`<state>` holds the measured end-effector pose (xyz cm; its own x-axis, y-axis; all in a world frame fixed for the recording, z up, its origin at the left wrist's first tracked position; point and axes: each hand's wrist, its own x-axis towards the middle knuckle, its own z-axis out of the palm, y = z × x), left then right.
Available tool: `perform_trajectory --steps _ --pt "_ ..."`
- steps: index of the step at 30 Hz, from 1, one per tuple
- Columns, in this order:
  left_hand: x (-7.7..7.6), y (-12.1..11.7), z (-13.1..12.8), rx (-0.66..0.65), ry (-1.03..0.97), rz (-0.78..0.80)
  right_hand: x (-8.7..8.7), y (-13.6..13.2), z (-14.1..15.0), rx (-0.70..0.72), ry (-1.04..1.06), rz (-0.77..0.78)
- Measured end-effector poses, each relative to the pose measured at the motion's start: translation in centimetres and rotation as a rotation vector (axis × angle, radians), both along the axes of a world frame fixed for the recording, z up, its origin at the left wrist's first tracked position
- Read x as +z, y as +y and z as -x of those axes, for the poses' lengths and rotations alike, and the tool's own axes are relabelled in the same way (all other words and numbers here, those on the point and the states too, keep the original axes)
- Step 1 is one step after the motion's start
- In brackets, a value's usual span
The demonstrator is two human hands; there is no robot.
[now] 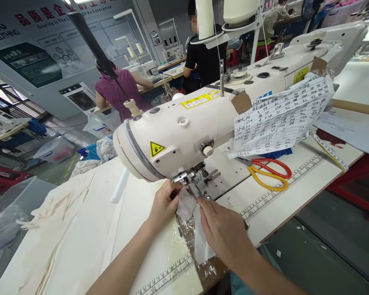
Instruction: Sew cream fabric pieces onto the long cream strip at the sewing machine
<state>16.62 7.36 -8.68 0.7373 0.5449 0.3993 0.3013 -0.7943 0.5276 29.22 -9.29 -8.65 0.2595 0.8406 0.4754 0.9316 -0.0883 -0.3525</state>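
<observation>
A white sewing machine [172, 127] stands over the worktable. My left hand [163, 203] is closed at the left of the presser foot [187, 177], its thumb and fingers pinching a piece of white fabric [186, 205]. On the near side of the foot, my right hand [223, 225] is closed too, its fingertips pressed together on a white fabric strip [201, 241] beside small metal parts. The strip hangs down over the table's front edge. Fingers and metal parts hide the needle point and the exact grip of each hand.
Red-and-yellow-handled scissors [270, 174] lie right of the machine bed. A handwritten sheet [279, 119] is taped to the machine arm. Cream fabric pieces [61, 221] spread over the table's left. A measuring tape [330, 153] lies at the right. Co-workers sit farther back.
</observation>
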Motion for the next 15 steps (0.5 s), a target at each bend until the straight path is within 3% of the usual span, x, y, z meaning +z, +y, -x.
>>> perform_trajectory --steps 5,12,15 --pt "-0.1 -0.1 0.0 -0.001 -0.045 -0.011 -0.1 0.0 0.1 -0.013 -0.007 0.020" --pt "0.2 -0.4 0.1 -0.156 -0.008 -0.336 -0.3 0.3 0.2 -0.023 -0.042 0.026" --pt "1.0 -0.7 0.4 -0.232 0.034 -0.376 -0.4 -0.7 0.2 -0.026 -0.061 0.008"
